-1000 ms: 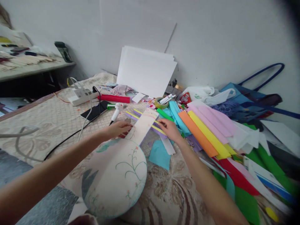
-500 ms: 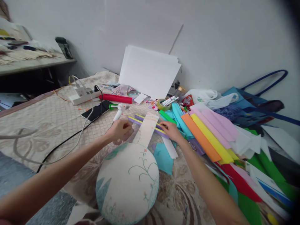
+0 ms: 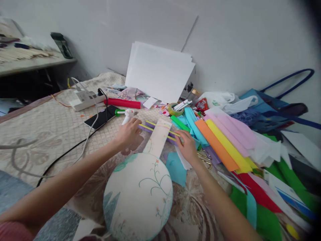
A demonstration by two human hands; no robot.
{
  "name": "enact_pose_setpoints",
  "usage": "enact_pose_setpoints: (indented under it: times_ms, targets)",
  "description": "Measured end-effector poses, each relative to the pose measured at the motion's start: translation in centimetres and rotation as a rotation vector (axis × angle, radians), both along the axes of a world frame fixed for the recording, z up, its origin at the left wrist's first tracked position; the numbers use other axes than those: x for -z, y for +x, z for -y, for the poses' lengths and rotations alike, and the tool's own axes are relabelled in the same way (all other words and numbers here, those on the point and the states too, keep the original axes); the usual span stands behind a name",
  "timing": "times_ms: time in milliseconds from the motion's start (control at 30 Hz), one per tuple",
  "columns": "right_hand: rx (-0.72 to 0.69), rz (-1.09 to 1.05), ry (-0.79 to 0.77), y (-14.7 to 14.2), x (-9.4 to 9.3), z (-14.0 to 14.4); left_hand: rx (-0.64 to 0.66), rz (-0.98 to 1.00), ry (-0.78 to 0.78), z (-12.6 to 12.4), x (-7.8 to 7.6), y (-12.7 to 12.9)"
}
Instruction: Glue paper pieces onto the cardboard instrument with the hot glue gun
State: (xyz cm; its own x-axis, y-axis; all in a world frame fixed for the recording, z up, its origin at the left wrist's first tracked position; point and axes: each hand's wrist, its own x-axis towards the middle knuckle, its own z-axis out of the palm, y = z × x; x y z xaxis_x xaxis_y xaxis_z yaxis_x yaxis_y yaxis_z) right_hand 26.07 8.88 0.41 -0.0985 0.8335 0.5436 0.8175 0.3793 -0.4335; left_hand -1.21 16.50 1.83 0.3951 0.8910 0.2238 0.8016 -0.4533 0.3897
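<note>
Head camera: blue tote bag (image 3: 253, 103) against the wall, contents hidden. Round painted fan (image 3: 139, 195) lies centre. Left hand (image 3: 129, 134) and right hand (image 3: 187, 145) each pinch the purple-yellow strips (image 3: 155, 129) across its handle. No readable writing.

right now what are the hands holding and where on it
Both hands are on the purple-and-yellow strips lying under the neck of the round painted paper piece: the left hand at their left end, the right hand at their right end. Whether they grip or only press cannot be told.
</note>
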Motion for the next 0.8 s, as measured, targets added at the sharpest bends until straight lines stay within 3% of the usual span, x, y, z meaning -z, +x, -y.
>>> enact_pose_setpoints:
  times_ms: [167,367,600,800]
  targets:
    - [-0.049,0.037,0.008,-0.6,0.4,2.2,0.117,-0.097,0.0,-2.0,0.4,1.4]
    - [-0.038,0.009,-0.003,0.1,0.8,4.7,0.148,-0.12,-0.005,-2.8,0.6,1.5]
    - [0.039,-0.023,-0.03,1.2,1.5,7.0,0.115,0.013,0.031,-1.0,0.2,0.5]
    - [-0.064,0.044,-0.123,1.3,2.1,8.8,0.137,0.128,-0.074,1.9,-0.1,-0.9]
